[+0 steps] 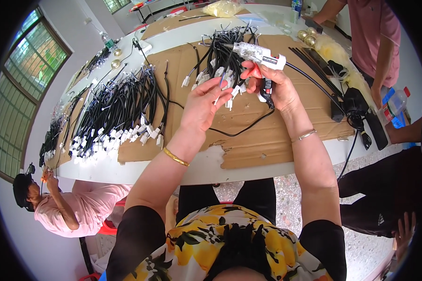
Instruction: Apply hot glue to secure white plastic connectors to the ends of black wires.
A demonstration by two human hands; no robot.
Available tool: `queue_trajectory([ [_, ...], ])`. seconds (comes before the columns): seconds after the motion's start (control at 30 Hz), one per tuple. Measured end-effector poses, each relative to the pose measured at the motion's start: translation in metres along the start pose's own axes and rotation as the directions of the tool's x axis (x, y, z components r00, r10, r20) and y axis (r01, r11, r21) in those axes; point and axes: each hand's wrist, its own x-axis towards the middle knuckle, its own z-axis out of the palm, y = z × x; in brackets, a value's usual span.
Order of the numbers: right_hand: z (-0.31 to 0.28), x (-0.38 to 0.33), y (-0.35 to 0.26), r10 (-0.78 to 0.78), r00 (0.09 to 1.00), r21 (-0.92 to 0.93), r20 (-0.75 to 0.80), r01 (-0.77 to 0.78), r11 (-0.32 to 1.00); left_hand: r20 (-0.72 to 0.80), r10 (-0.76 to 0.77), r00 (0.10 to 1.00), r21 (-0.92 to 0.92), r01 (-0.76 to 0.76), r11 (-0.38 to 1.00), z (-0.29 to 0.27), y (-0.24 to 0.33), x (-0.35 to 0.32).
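My right hand (274, 86) grips a white glue gun (258, 55) with a red trigger, its nozzle pointing left over a bundle of black cables with white connectors (222, 56). A black cord (241, 127) hangs from the gun's handle. My left hand (204, 105) pinches a thin cable end with a small white connector (219, 96) just below the gun's tip. Both hands hover above a sheet of brown cardboard (262, 136) on the white table (140, 168).
A long row of black cables with white plugs (119, 110) lies to the left. Black sticks and a power adapter (354, 103) sit at the right. One person in pink (75, 206) sits at the left; another stands at the far right (377, 33). A plastic bottle (394, 105) stands nearby.
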Motion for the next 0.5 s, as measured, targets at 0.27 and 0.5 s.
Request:
queue_trajectory([
  [0.27,0.015,-0.001,0.003,0.022,1.0,-0.008,0.006,-0.022,1.0,0.038,0.105,0.994,0.136,-0.11,0.985,-0.002,-0.01,-0.012],
  [0.5,0.026,0.0,-0.001,-0.069,0.995,-0.112,0.069,0.077,0.991,0.17,0.365,0.915,0.323,-0.402,0.857,0.002,-0.016,-0.019],
])
